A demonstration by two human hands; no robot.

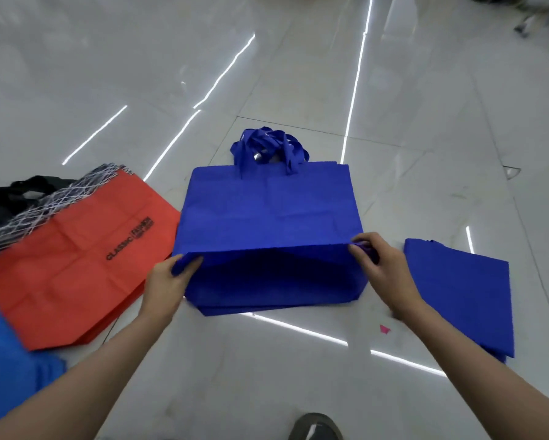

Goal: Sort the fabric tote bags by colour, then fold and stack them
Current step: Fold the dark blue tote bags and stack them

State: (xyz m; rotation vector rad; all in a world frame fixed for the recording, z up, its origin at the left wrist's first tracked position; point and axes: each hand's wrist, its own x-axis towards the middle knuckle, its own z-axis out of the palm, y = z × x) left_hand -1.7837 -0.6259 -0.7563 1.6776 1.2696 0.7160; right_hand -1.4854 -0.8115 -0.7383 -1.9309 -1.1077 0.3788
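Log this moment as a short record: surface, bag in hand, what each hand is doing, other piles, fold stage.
surface: glossy white tiled floor
bag in hand: blue tote bag, lying flat, handles away from the person
left hand: pinching the bag's near left corner
right hand: pinching the bag's near right corner
fold stage: near edge lifted, fold just begun
left of it: red tote bags, printed CLASSIC, flat
right of it: folded blue bags, stacked

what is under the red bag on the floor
More red bags show as stacked edges along its near side, and a black bag pokes out behind it. How many red bags lie beneath is hidden.
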